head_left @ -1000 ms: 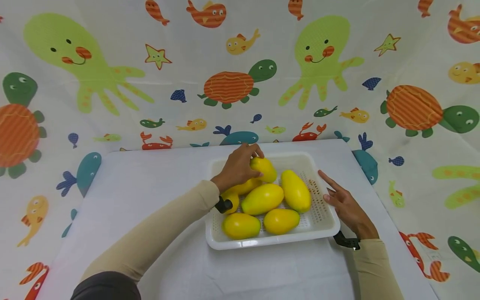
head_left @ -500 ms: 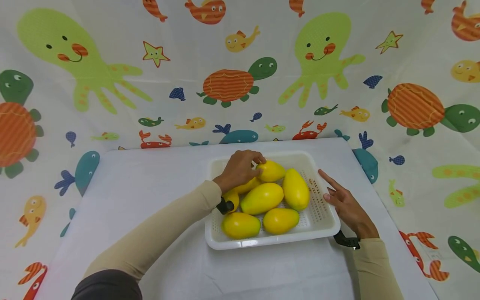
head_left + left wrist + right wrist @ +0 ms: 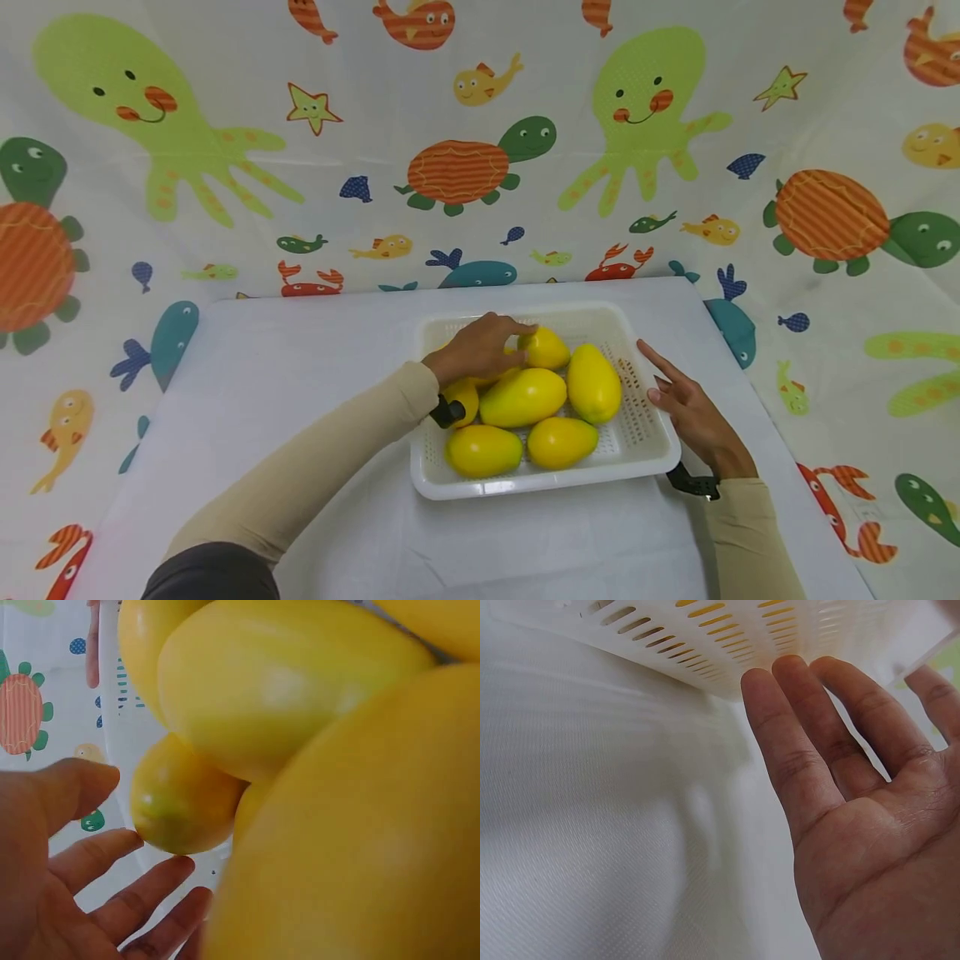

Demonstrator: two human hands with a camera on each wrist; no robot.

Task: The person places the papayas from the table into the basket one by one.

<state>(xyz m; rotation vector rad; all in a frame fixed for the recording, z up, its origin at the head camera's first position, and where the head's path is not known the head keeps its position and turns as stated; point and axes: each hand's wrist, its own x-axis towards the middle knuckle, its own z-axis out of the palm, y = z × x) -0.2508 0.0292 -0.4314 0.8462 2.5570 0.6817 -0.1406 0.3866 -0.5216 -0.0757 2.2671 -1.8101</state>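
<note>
A white plastic basket holds several yellow mangoes, some with greenish ends. My left hand is over its back left part, fingertips at a mango near the back wall. In the left wrist view the fingers of my left hand are spread loosely, and some fingertips touch the end of that mango without curling round it. My right hand is at the basket's right side. The right wrist view has the straight fingers of my right hand against the slotted basket wall.
The basket stands on a white-covered table. Behind it hangs a white curtain printed with sea animals. Other mangoes lie close together in the basket, and my left forearm partly covers those at the left.
The back mango, earlier held more upright by my left hand, has come down and right among the others. My left fingers have loosened from it. The right hand has stayed put.
</note>
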